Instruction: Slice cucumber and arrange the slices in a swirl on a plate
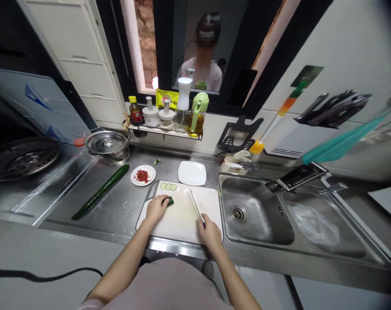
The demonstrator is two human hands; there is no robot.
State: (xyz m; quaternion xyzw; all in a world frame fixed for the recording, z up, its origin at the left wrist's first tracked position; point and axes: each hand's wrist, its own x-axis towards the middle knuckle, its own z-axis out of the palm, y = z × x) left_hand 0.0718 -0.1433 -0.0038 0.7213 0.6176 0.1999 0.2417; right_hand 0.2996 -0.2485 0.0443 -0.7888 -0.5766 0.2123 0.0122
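Note:
On the white cutting board, my left hand is closed around a short piece of cucumber, whose dark green end pokes out from the fingers. My right hand grips the black handle of a knife at the board's right side. The narrow blade points away from me and stands apart from the cucumber piece. Three pale cucumber slices lie in a row near the board's far edge. Beyond the board sits a white square plate with nothing on it.
A long whole cucumber and a small plate of chopped red pieces lie left of the board. Farther back are a lidded steel pot and a condiment rack. The double sink adjoins on the right.

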